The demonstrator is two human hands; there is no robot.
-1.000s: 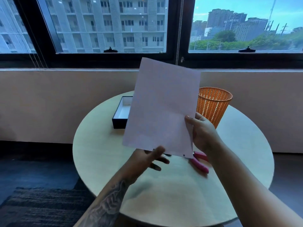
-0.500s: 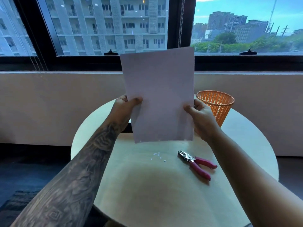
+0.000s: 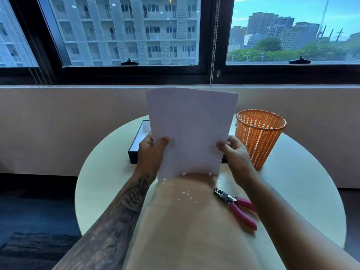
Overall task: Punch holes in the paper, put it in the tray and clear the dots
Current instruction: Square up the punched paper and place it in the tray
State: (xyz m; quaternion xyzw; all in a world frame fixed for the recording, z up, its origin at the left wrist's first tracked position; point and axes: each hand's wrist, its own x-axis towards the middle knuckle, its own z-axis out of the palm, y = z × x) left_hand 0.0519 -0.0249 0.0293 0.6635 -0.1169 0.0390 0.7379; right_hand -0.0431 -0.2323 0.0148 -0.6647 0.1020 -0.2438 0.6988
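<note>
I hold a white sheet of paper (image 3: 191,131) upright over the round table (image 3: 101,184), with small holes along its bottom edge. My left hand (image 3: 151,154) grips its left edge and my right hand (image 3: 234,152) pinches its right edge. Behind the sheet sits a black tray (image 3: 136,145) with a white inside, mostly hidden by the paper. Several white paper dots (image 3: 186,194) lie scattered on the table below the sheet. A pink-handled hole punch (image 3: 236,207) lies on the table to the right of the dots.
An orange mesh basket (image 3: 260,137) stands at the back right of the table, close to my right hand. A low wall and a wide window run behind the table. Dark floor lies to the left.
The sheet has come down and moved away from me, toward the tray. Both hands stay on its edges, lower than before. The punch and dots have not moved.
</note>
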